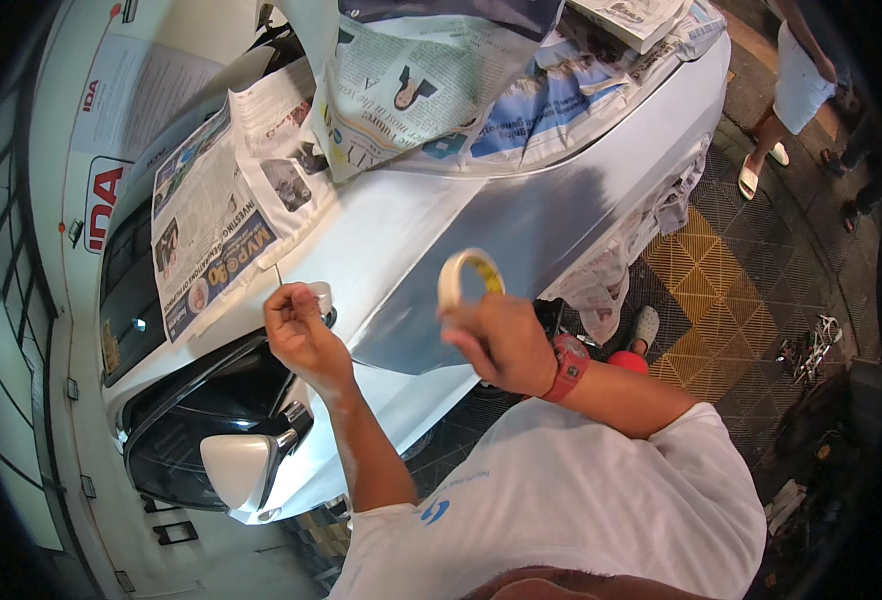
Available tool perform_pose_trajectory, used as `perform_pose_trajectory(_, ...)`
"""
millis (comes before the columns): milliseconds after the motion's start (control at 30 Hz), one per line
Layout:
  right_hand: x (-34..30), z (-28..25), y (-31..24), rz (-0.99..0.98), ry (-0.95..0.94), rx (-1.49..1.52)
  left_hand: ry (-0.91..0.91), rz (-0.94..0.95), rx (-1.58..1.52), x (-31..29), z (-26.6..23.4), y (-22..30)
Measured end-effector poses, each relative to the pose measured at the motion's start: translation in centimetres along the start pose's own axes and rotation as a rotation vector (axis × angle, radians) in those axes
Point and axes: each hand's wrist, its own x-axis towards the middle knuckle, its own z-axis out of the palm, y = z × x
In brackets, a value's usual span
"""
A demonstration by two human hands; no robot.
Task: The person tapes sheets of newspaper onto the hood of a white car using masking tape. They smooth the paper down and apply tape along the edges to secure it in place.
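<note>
Head view: one tape roll (pixel 451 280)

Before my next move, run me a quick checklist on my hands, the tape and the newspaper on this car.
1. Tape roll in the right hand: ok, held at the fingers.
2. Left hand gripping the pale piece by its thumb: cannot tell, too small.
3. Newspaper covering all of the dark glass: not ok, glass shows past its edge.
4. Grey patch free of newspaper: ok, most of it lies bare.
5. Side mirror covered: not ok, its pale shell is bare.
6. Newspaper fastened along every edge: cannot tell from this view.
</note>
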Motion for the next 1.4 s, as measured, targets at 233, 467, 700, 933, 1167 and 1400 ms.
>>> perform_pose_trajectory(233,6.5,-0.9,2.3,0.329,0.084,0.002,-0.147,0.116,0.111,-1.5,4.9,2.5)
perform_pose_trajectory(467,9.0,1.0,5.7,0.301,0.248,0.004,-0.109,0.009,0.047,0.4,7.7,2.1)
perform_pose_trajectory(700,11.0,2.8,8.1,0.377,0.324,-0.056,-0.234,0.279,0.495,3.5,9.2,1.0)
perform_pose_trajectory(933,12.1,4.8,9.1,0.356,0.376,-0.115,-0.231,0.345,0.709,3.4,10.9,-1.0)
perform_pose_trajectory(1167,12.4,6.0,10.1,0.419,0.316,-0.128,-0.152,0.392,0.873,2.9,12.2,-1.5)
perform_pose_trajectory(1400,12.3,6.0,10.1,0.415,0.289,-0.148,-0.120,0.412,0.977,2.8,12.5,-1.2)
